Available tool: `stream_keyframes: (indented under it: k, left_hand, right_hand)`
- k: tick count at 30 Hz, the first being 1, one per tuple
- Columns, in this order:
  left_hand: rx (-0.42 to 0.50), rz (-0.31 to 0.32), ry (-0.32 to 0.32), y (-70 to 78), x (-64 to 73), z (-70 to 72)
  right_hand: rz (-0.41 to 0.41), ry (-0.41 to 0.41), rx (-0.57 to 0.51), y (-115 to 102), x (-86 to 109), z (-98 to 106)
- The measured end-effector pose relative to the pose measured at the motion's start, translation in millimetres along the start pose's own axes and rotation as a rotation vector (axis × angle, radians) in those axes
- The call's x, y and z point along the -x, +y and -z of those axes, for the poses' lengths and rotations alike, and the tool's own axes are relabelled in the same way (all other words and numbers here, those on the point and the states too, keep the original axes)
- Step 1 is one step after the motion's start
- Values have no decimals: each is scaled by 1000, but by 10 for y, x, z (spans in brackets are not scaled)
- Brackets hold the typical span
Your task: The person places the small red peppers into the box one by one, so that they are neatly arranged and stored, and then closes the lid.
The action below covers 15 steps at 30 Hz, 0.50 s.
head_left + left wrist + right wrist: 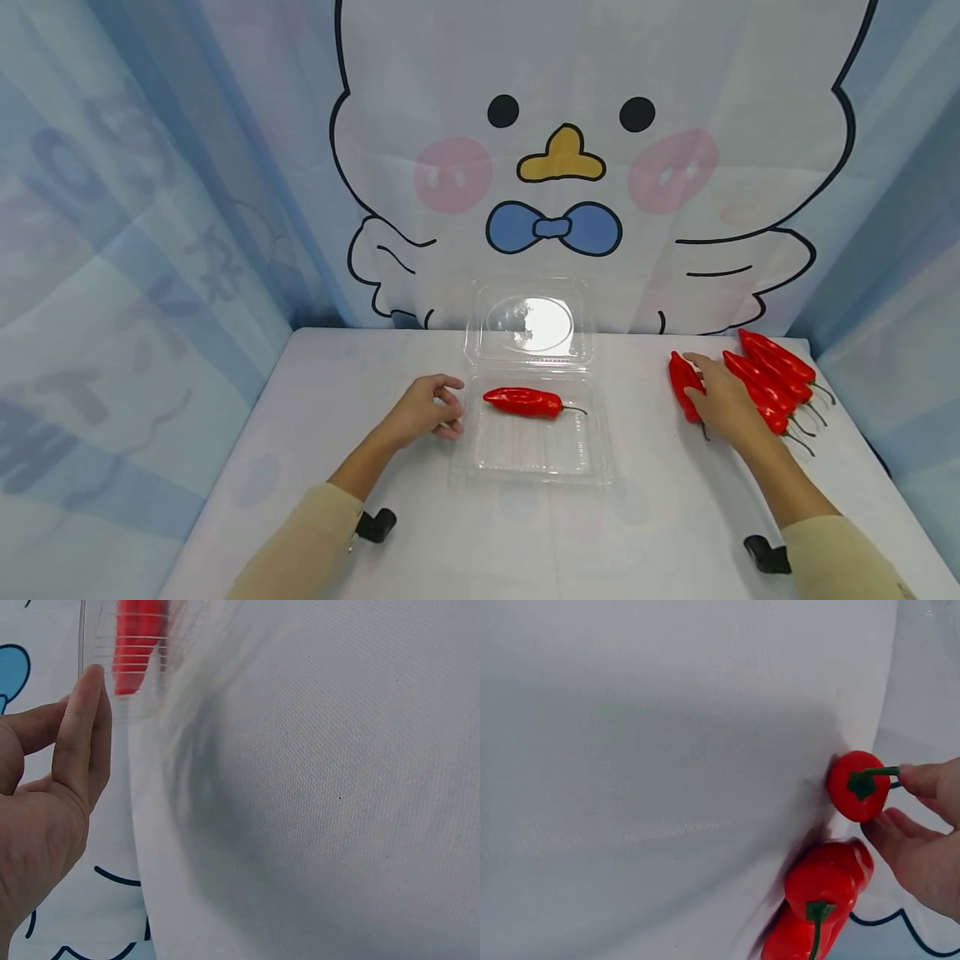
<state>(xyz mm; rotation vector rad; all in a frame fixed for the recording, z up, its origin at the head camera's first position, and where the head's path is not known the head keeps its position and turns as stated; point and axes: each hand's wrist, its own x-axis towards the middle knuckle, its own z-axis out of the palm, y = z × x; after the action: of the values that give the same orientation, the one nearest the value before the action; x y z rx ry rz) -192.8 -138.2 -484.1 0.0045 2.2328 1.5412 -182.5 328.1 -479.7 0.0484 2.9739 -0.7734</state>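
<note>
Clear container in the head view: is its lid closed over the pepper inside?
No, the clear lid is folded back behind the base, leaving the red pepper there uncovered.

White worktop [562,542] here, and right behind it rises a cartoon backdrop [570,50]: two black eyes [503,111], pink cheeks [453,175], yellow beak [562,158], and there, a blue bow tie [553,227]! Pale-blue curtains [135,250] hang on either flank, faint lettering [82,392] across the left.

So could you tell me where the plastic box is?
In the head view, the box is central, right of the left hand, one red pepper inside.
</note>
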Motion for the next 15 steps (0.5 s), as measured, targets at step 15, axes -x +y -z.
stream_keyframes:
  k: [15]
  left_hand:
    - [-3,-2,-8,0,-4,2]
  right_hand:
    - [-36,-14,-6,44,-20,-99]
